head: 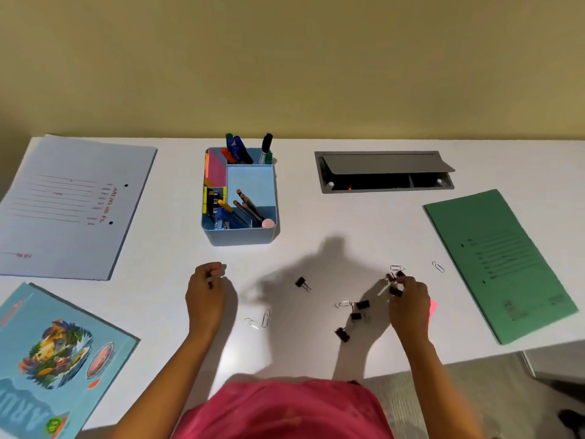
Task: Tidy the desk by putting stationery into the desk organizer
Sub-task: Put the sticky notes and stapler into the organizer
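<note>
Blue organizer point(240, 236): pens point(241, 150) inside
Right hand point(410, 307): right of organizer — pinching black binder clips point(395, 292)
Left hand point(205, 291): curled — contents unclear

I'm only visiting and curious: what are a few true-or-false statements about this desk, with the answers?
1. A green folder lies on the right side of the desk. True.
2. The desk organizer is empty. False: it already holds markers and pencils, among other things.
3. The right hand pinches black binder clips. True.
4. All the paper clips are inside the organizer. False: several lie loose on the desk, in front of the organizer.
</note>
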Tool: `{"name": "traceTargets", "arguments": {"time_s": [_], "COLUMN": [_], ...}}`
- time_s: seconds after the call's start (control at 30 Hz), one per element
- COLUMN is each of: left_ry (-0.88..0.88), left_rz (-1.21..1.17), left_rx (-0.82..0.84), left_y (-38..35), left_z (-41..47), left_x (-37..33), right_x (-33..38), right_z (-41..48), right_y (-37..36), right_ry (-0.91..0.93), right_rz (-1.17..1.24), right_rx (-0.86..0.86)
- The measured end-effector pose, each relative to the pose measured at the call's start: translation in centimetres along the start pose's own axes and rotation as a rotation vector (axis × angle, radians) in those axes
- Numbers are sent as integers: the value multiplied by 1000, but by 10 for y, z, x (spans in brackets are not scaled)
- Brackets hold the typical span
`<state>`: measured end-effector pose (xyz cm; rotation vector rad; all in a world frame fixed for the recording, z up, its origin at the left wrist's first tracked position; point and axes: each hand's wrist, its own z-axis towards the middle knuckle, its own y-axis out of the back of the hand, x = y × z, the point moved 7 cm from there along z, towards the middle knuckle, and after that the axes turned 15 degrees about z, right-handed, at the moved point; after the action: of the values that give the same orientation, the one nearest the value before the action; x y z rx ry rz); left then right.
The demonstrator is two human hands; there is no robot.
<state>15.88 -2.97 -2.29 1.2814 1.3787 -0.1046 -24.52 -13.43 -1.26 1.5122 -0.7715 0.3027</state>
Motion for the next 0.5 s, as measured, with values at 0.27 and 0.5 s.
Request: {"name": "traceTargets", "arguments": {"time_s": [0.27, 0.5], "left_ry": [-49, -52], "left_rz": [-1, -8], "left_rx": [112, 144], "left_y": [-25, -33], "left_z": [-29, -41], "left_x": [-8, -20], "right_x": [-55, -47], "right_z": [20, 26], "right_y": [10, 18], "right_ry": [-116, -172], "right_rz": [-259, -309], "right_rx": [143, 176]}}
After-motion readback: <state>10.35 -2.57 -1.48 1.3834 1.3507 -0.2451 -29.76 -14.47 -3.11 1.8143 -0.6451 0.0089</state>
